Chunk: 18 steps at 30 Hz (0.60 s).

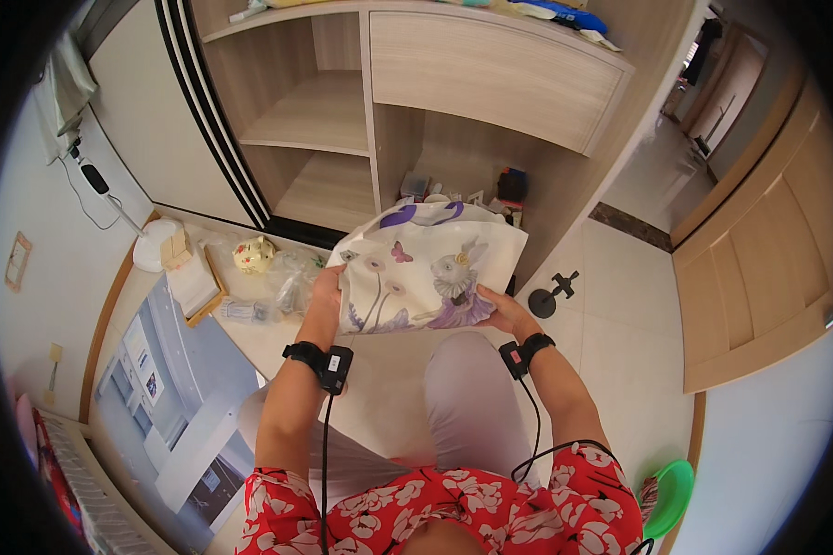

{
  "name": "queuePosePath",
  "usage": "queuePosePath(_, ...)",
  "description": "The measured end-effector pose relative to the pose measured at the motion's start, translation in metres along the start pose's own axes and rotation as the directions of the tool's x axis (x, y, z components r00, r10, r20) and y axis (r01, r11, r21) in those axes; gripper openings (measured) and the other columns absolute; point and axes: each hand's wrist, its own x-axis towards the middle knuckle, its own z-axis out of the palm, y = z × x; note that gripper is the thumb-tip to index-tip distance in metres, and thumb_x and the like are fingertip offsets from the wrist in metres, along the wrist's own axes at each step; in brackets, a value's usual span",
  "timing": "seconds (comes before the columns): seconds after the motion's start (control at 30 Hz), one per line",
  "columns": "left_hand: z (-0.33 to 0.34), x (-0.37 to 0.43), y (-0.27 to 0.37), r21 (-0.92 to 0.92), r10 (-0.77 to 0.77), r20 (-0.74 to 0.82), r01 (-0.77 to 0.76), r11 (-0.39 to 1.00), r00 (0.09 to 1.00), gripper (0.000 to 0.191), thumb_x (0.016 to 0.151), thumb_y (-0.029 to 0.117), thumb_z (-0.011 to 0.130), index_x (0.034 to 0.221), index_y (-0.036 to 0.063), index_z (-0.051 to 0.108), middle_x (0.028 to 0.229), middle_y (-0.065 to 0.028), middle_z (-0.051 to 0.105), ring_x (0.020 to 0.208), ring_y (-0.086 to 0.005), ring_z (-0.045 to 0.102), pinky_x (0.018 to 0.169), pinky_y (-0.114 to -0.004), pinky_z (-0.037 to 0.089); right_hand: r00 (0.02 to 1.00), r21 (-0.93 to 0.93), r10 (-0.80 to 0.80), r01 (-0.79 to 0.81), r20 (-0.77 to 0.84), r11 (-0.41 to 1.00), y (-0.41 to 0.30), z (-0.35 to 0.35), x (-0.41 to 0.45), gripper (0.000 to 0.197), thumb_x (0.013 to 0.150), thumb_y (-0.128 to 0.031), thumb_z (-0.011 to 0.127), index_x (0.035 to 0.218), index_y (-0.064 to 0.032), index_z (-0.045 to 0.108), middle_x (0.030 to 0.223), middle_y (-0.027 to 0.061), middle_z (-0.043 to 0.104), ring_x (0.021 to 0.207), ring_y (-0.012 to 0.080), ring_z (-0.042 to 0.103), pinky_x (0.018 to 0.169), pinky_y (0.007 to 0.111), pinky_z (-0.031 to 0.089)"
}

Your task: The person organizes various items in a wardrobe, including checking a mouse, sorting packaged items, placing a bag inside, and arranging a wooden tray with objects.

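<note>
Between my hands is a white bag (pixel 416 277) printed with a rabbit in a ruffled collar, butterflies and purple flowers. Its purple handles (pixel 398 216) lie along the far edge. My left hand (pixel 327 288) grips the bag's left side, and my right hand (pixel 503 311) holds its lower right side, thumb on the print. The bag hangs above the floor in front of my knees and partly covers the lower cabinet compartment behind it. What is inside the bag cannot be seen.
A wooden cabinet (pixel 500 76) stands ahead, with small items and a dark box (pixel 511 185) in its lower compartment. Left on the floor are a piggy bank (pixel 253 254), clear plastic bags (pixel 295 281) and a lamp base (pixel 156 244). A black stand (pixel 543 303) and green basin (pixel 673 499) are right.
</note>
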Motion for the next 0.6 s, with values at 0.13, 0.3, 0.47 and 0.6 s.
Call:
queuePosePath(0.13, -0.004, 0.016, -0.026, -0.097, -0.012, -0.108, 0.002, 0.995, 0.994, 0.029, 0.084, 0.006, 0.047, 0.110, -0.0058, 0.050, 0.102, -0.0183, 0.060, 0.088, -0.0322, 0.061, 0.080, -0.044, 0.051, 0.999, 0.094, -0.021, 0.026, -0.050, 0.995, 0.019, -0.006, 0.019, 0.067, 0.077, -0.033, 0.069, 0.132, -0.0108, 0.037, 0.130, 0.0094, 0.044, 0.119, 0.0282, 0.043, 0.096, 0.052, 0.036)
queuePosePath(0.3, 0.014, 0.035, -0.036, 0.054, 0.227, -0.110, -0.222, 0.974, 0.968, 0.038, 0.082, 0.008, 0.056, 0.116, -0.0052, 0.047, 0.107, -0.0166, 0.057, 0.094, -0.0299, 0.058, 0.082, -0.040, 0.048, 0.949, 0.233, -0.184, 0.246, -0.258, 0.941, -0.004, -0.019, 0.036, 0.050, 0.077, -0.015, 0.071, 0.119, 0.0001, 0.048, 0.114, 0.0104, 0.055, 0.103, 0.0239, 0.055, 0.085, 0.041, 0.048)
queuePosePath(0.47, 0.076, 0.067, -0.022, 0.503, 0.543, 0.030, -0.482, 0.717, 0.839, 0.055, 0.080, 0.013, 0.062, 0.126, -0.0022, 0.037, 0.117, -0.0158, 0.051, 0.105, -0.0256, 0.051, 0.089, -0.031, 0.041, 0.770, 0.144, -0.415, 0.539, -0.485, 0.830, -0.073, -0.041, 0.064, 0.033, 0.078, -0.010, 0.069, 0.106, 0.0004, 0.057, 0.099, 0.0086, 0.062, 0.085, 0.0206, 0.062, 0.072, 0.034, 0.052)
queuePosePath(0.6, 0.084, 0.116, -0.052, 0.711, 0.595, 0.236, -0.554, 0.433, 0.768, 0.073, 0.080, 0.016, 0.063, 0.138, 0.0000, 0.022, 0.136, -0.0172, 0.035, 0.122, -0.0261, 0.037, 0.096, -0.031, 0.034, 0.548, 0.017, -0.604, 0.749, -0.580, 0.663, -0.118, -0.024, 0.084, 0.031, 0.081, -0.009, 0.065, 0.108, 0.0026, 0.056, 0.104, 0.0082, 0.060, 0.091, 0.0166, 0.058, 0.076, 0.030, 0.047)
